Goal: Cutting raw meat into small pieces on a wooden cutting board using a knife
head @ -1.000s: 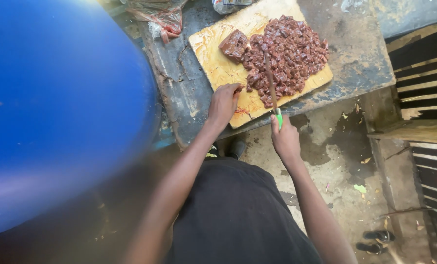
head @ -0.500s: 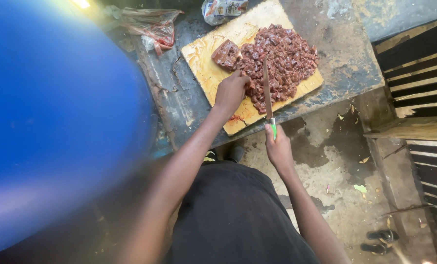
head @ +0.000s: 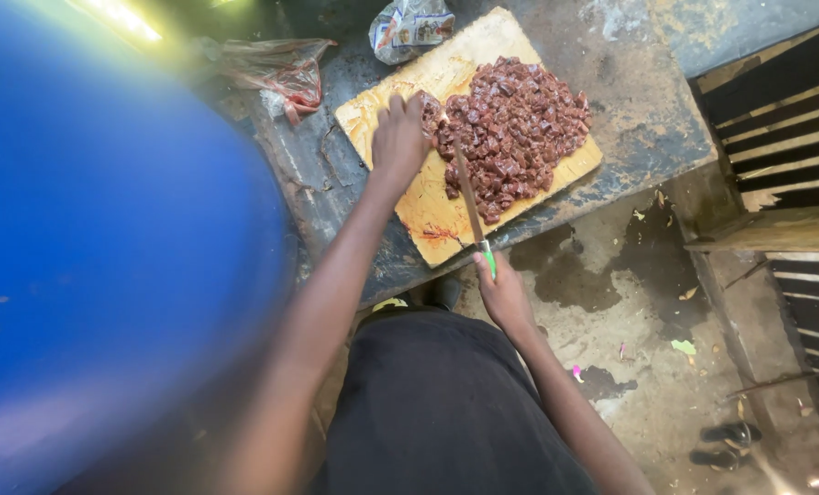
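While the left hand (head: 398, 137) presses down on a bigger lump of raw meat (head: 431, 115) at the left edge of the wooden cutting board (head: 432, 215), the right hand (head: 504, 295) is closed around the green handle of a long knife (head: 472, 206). A second ago the left hand rested near the front edge of the board; now it has slid up the board to the lump, with fingers spread flat on top of it. The knife blade lies across the board beside that hand, tip pointing at the lump, and the right hand has stayed just off the front edge of the board. So the hold looks moved onto the last uncut bit, I think. A big pile of diced meat (head: 515, 124) covers the right half of the board. The board sits on a dark, worn table (head: 630, 110). Behind the board lie a crumpled plastic bag (head: 276, 69) and a small printed packet (head: 411, 27). A large blue barrel (head: 107, 275) stands far left of the board.
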